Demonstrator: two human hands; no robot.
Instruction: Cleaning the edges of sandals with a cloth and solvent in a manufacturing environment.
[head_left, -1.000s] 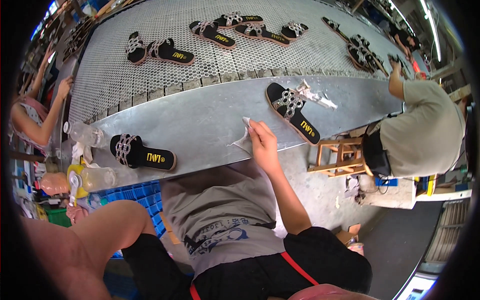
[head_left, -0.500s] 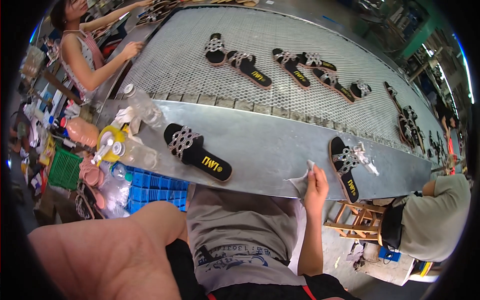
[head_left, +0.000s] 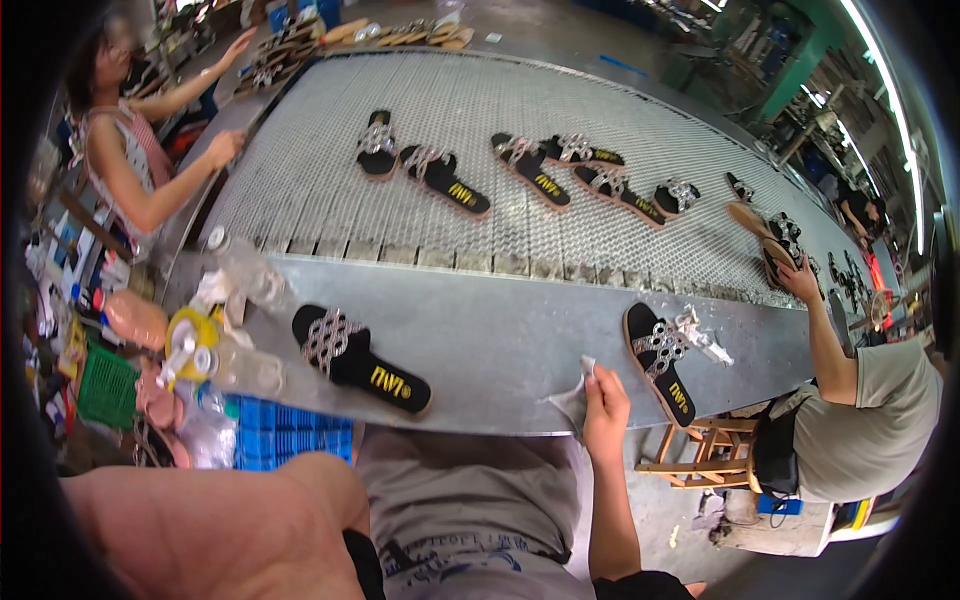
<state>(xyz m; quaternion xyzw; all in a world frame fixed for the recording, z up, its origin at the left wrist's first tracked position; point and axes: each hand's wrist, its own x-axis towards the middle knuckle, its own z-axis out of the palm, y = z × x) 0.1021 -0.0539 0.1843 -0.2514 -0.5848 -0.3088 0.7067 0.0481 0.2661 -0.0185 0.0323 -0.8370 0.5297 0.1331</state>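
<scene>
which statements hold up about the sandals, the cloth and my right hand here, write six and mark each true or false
1. Your right hand pinches a pale cloth. True.
2. The pale cloth lies draped over a sandal. False: it is at your right hand, between the left sandal and the right sandal.
3. A crumpled white scrap lies beside the right sandal. True.
4. The left sandal and right sandal touch each other. False: they lie well apart.
5. More sandals lie on the mesh. True.
6. The right sandal stands on the mesh. False: it lies on the smooth metal strip.
</scene>
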